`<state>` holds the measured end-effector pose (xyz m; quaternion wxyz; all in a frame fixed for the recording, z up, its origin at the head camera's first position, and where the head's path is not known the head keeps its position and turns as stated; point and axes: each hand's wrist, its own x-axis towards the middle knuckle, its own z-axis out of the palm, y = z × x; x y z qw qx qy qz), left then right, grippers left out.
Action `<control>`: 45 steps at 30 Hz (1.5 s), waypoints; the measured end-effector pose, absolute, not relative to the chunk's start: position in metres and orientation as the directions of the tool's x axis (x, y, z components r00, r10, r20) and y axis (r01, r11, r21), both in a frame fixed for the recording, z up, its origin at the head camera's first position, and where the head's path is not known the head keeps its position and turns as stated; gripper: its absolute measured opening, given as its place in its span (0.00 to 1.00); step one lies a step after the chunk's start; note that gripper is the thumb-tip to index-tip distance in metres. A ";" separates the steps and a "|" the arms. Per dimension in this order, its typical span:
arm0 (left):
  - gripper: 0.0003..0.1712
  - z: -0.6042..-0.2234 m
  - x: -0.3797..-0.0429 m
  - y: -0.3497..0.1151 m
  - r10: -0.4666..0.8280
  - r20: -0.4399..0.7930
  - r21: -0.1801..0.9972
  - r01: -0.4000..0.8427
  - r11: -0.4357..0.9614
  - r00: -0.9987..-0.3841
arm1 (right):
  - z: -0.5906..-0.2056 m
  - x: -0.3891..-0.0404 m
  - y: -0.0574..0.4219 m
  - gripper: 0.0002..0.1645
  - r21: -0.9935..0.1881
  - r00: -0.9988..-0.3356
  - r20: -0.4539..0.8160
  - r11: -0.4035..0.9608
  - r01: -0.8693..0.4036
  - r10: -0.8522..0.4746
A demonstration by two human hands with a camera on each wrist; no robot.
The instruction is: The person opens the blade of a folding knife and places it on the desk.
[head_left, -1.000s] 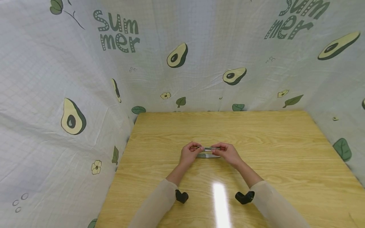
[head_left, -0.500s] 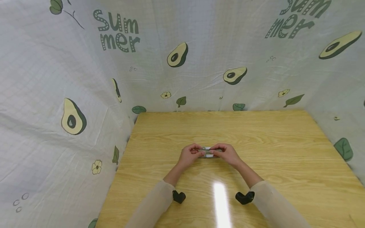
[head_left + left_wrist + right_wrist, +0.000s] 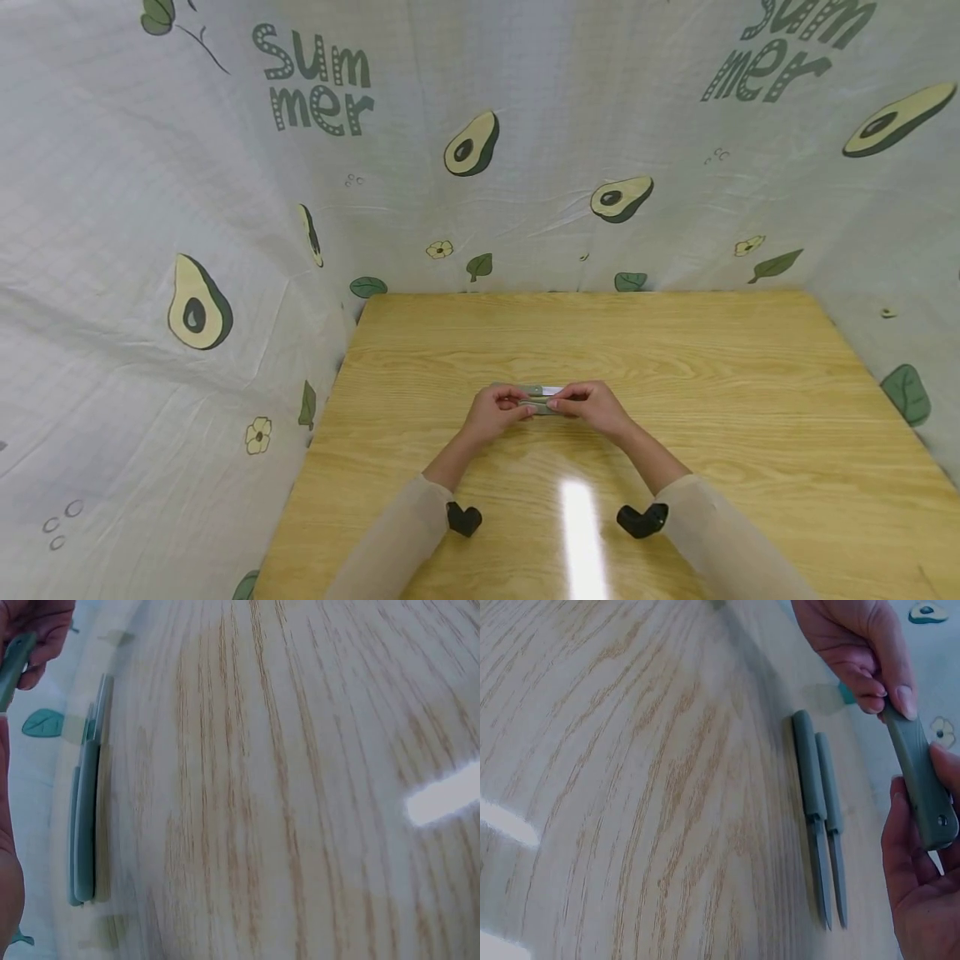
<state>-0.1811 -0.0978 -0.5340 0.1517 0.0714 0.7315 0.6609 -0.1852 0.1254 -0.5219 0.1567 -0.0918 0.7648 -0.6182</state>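
Both hands hold a green-handled knife [image 3: 919, 776] just above the table. The left hand [image 3: 492, 412] pinches it from the left, and the right hand [image 3: 596, 408] grips it from the right. A small round hole or rivet shows on the handle in the right wrist view; the blade is mostly hidden by the right fingers. Two more green-handled knives [image 3: 810, 765] lie side by side on the table beneath the hands, blades pointing right. The left wrist view shows these knives [image 3: 86, 817] edge-on.
The wooden table [image 3: 450, 342] reaches back to a pale curtain [image 3: 540, 100] printed with avocados, which also stands along the left and right sides. Glare [image 3: 581, 533] lies near the front. A black camera mount [image 3: 642, 521] sits on each sleeve.
My left hand has shifted slightly left. The held knife, first seen as thin lines, has been lowered and turned, and the far knife on the table shows more.
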 end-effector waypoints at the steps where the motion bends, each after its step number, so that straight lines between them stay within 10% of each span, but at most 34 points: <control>1: 0.14 -0.535 -0.181 -0.098 0.308 -0.131 0.989 -0.102 0.110 -0.942 | -0.523 -0.185 0.125 0.16 -0.976 -0.935 -0.134 0.207 0.068 -0.327; 17: 0.16 -0.543 -0.178 -0.102 0.281 -0.137 0.986 -0.105 0.129 -0.950 | -0.536 -0.186 0.118 0.06 -0.989 -0.967 -0.124 0.109 0.102 -0.223; 25: 0.13 -0.541 -0.170 -0.109 0.282 -0.129 0.965 -0.055 0.257 -0.951 | -0.524 -0.188 0.116 0.21 -0.962 -0.934 -0.100 0.274 0.003 -0.342; 34: 0.14 -0.544 -0.171 -0.105 0.357 -0.143 0.960 -0.042 0.277 -0.923 | -0.508 -0.195 0.105 0.10 -0.900 -0.859 -0.012 0.379 -0.213 -0.513; 45: 0.14 -0.549 -0.168 -0.108 0.308 -0.119 0.962 -0.033 0.271 -0.944 | -0.500 -0.199 0.123 0.10 -0.881 -0.894 -0.038 0.437 -0.181 -0.446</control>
